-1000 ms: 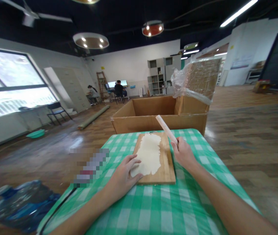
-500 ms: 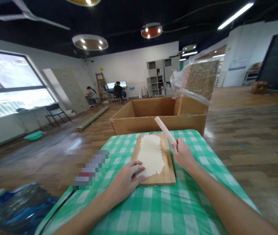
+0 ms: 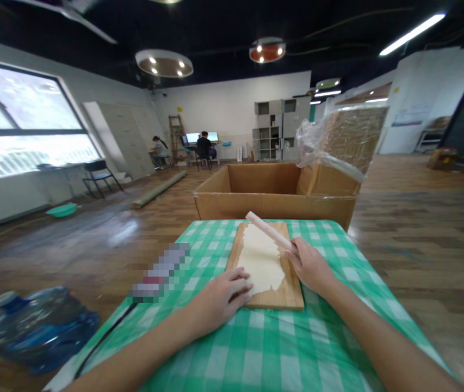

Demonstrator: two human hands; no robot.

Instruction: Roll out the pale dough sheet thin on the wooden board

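A thin, ragged-edged sheet of dough (image 3: 261,261) lies on a wooden board (image 3: 274,301). My right hand (image 3: 310,265) is wrapped round one end of a pale rolling pin (image 3: 270,231), at the board's right side. The pin slants up and leftward across the far part of the dough; whether it touches the sheet I cannot tell. My left hand (image 3: 230,291) rests at the lower left edge of dough and board, its fingers stretched out and holding nothing.
A green checked tablecloth (image 3: 252,348) covers the table. A blurred-out object with a black cable (image 3: 105,340) lies to the left. Beyond the far edge stands a large cardboard box (image 3: 272,206). A big water bottle (image 3: 38,332) is at lower left; two people sit far back.
My right hand has brought the rolling pin lower and leftward over the dough. My left hand stays at the board's near left corner. The whole view has shifted slightly.
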